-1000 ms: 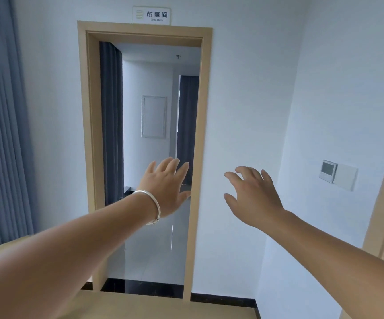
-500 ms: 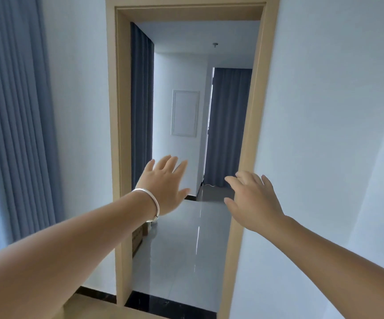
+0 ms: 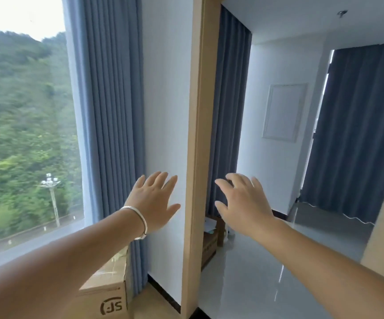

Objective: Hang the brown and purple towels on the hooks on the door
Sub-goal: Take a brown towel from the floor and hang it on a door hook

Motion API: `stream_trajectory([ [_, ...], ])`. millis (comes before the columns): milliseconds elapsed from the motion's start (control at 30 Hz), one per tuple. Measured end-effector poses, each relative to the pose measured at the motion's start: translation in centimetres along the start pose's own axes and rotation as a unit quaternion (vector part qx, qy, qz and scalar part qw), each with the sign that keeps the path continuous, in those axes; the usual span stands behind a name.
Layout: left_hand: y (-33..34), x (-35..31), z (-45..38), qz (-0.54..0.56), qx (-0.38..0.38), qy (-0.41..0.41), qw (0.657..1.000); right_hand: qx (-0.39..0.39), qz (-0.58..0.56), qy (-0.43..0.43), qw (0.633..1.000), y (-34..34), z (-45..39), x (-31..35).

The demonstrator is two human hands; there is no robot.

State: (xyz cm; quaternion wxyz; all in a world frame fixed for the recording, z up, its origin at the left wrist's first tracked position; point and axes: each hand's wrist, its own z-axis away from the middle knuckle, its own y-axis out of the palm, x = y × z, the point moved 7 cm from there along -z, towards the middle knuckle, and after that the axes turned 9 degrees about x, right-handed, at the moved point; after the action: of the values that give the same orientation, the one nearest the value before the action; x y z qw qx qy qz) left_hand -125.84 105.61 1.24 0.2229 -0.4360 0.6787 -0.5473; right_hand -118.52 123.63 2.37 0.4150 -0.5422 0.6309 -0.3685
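Note:
Both arms are stretched out in front of me at chest height. My left hand (image 3: pixel 155 201), with a silver bangle on the wrist, is open with fingers spread, in front of a strip of white wall. My right hand (image 3: pixel 241 201) is open too, fingers slightly curled, in front of the doorway opening. Neither hand holds anything. No brown or purple towel, no hooks and no door leaf are in view.
A light wooden door frame (image 3: pixel 197 134) stands between my hands. Left of it are grey-blue curtains (image 3: pixel 110 111) and a big window (image 3: pixel 25 123). A taped cardboard box (image 3: pixel 108 293) sits on the floor below; more boxes (image 3: pixel 210 240) lie just inside the doorway. Glossy floor (image 3: pixel 267 272) beyond.
The view has swung to the left and moved closer to the doorway: the window and cardboard box have come into sight. Both hands stay raised and open, holding nothing.

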Motion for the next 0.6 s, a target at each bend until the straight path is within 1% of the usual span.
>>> stream_trajectory([
  [100,1.3,3.6,-1.2,-0.014,0.023,-0.056,0.998,0.0,-0.022,-0.063,0.998,2.6,-5.1,1.6],
  [233,3.2,8.8,-0.5,-0.036,0.048,-0.135,0.989,0.006,-0.04,-0.148,0.988,5.8,-10.4,6.3],
  [467,7.1,19.0,3.8,-0.054,0.099,-0.273,0.955,0.027,-0.12,-0.266,0.956,10.3,-16.4,18.0],
  [600,10.1,25.0,6.7,-0.052,0.12,-0.321,0.938,0.04,-0.149,-0.308,0.939,12.9,-19.1,25.4],
])
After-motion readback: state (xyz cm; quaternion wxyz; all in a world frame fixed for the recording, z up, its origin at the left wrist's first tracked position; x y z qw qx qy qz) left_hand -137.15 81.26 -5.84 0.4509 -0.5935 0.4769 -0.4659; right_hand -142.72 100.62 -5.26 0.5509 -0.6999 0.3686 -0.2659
